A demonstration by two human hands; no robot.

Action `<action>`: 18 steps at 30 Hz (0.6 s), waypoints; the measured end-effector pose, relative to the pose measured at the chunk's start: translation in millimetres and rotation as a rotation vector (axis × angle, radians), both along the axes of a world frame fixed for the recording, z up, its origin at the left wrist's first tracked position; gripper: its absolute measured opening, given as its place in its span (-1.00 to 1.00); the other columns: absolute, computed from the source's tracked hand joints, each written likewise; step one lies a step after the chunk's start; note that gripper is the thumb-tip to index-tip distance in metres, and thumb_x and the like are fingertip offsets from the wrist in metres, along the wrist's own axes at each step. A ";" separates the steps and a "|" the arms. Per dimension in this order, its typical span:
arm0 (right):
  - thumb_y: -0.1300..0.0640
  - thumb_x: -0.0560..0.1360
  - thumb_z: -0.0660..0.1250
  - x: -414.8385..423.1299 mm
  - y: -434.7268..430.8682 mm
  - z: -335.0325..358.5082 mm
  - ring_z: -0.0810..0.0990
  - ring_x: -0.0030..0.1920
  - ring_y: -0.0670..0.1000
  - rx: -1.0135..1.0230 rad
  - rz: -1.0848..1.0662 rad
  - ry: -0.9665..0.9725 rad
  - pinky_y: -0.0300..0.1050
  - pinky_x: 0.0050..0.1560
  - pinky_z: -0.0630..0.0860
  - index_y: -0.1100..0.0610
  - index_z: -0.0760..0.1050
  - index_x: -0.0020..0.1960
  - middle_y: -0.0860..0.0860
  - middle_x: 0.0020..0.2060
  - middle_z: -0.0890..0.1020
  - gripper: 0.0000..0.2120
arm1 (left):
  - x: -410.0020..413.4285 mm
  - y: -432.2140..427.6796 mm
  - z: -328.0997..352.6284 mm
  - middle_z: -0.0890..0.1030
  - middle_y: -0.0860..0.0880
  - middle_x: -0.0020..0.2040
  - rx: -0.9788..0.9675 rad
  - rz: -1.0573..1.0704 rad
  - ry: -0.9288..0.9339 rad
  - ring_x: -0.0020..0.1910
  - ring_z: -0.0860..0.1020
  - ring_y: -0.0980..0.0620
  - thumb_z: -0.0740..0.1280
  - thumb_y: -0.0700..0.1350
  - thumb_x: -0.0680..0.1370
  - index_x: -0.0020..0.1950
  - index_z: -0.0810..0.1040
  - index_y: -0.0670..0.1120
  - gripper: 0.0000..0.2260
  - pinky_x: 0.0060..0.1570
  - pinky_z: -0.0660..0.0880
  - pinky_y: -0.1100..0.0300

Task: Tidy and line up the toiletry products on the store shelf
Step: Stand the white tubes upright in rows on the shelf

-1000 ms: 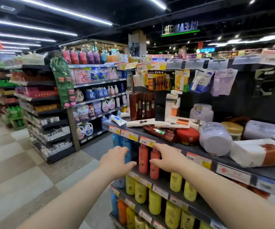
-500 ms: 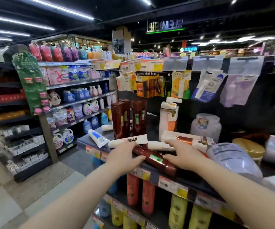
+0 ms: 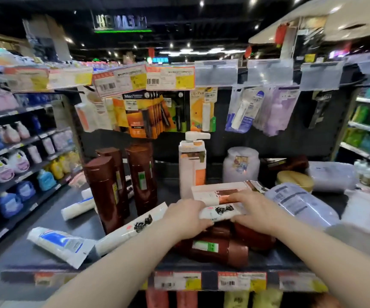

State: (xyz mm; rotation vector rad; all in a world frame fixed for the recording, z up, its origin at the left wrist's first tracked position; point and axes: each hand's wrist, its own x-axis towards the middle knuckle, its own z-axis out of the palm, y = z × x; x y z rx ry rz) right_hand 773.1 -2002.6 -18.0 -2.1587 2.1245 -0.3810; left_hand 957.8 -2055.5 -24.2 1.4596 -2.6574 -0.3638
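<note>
White tube (image 3: 220, 213): left hand (image 3: 185, 218), right hand (image 3: 256, 210) now grip its ends, moved off brown bottle (image 3: 213, 247).

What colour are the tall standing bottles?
The bottles are dark reddish brown; the head view shows them best.

Bottles (image 3: 113, 185) stand left of the pump bottle (image 3: 191, 165); a tube (image 3: 124, 233) lies before them.

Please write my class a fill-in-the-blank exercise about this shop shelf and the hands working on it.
The tube that the left hand and right hand grip is ____ with black print.
The brown bottles left of it stand ____.
The pump bottle stands ____ the hands.
Missing words: white; upright; behind.
</note>
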 end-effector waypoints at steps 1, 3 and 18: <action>-0.02 0.41 0.36 2.3 2.4 -1.0 0.44 0.30 0.05 -0.006 -0.035 -0.009 -0.01 0.30 0.37 0.00 0.42 0.33 0.02 0.27 0.51 -0.50 | 1.4 -2.3 -1.4 0.53 -0.05 0.25 0.019 -0.022 0.028 0.23 0.47 -0.11 0.30 0.17 0.47 0.31 0.44 0.04 -0.56 0.20 0.44 0.01; -0.02 0.41 0.37 6.9 9.2 -5.2 0.43 0.30 0.09 -0.022 -0.129 -0.016 0.01 0.29 0.36 0.06 0.40 0.34 0.07 0.28 0.49 -0.47 | 4.1 -3.3 -4.1 0.50 -0.06 0.26 0.054 -0.055 0.099 0.24 0.46 -0.10 0.34 0.12 0.46 0.33 0.41 0.04 -0.54 0.22 0.43 0.01; 0.26 0.47 0.35 91.6 39.8 46.5 0.67 -0.01 0.12 -0.158 -0.117 -1.300 0.07 -0.04 0.62 0.23 0.48 0.16 0.17 -0.01 0.68 -0.74 | 46.9 52.5 22.0 0.52 0.16 -0.01 0.097 -0.022 0.872 -0.01 0.50 0.12 0.38 0.02 0.45 0.12 0.33 0.19 -0.68 -0.05 0.44 0.19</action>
